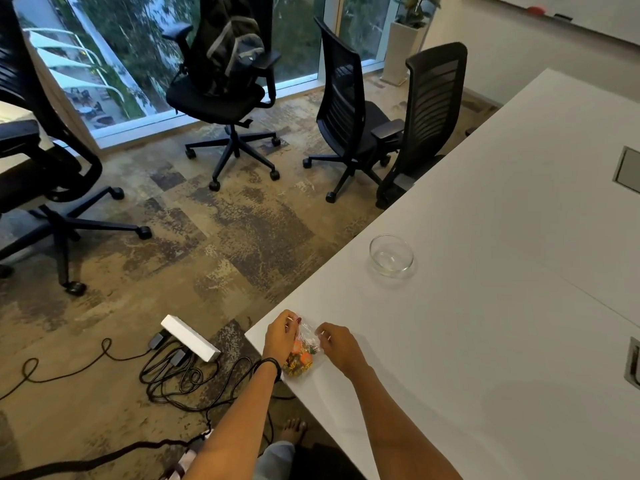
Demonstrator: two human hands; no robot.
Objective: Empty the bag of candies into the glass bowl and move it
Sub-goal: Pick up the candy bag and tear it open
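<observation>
A small clear plastic bag of candies (300,357), orange and green inside, lies at the near corner of the white table (502,306). My left hand (280,337) pinches the bag's top on its left side. My right hand (337,346) pinches the top on its right side. An empty glass bowl (391,255) stands farther along the table, close to the table's left edge, well beyond both hands.
Black office chairs (349,112) stand on the carpet left of the table; one holds a backpack (232,43). A white power strip (190,337) with tangled black cables lies on the floor by the table corner. Recessed cable hatches (628,169) sit in the table at right.
</observation>
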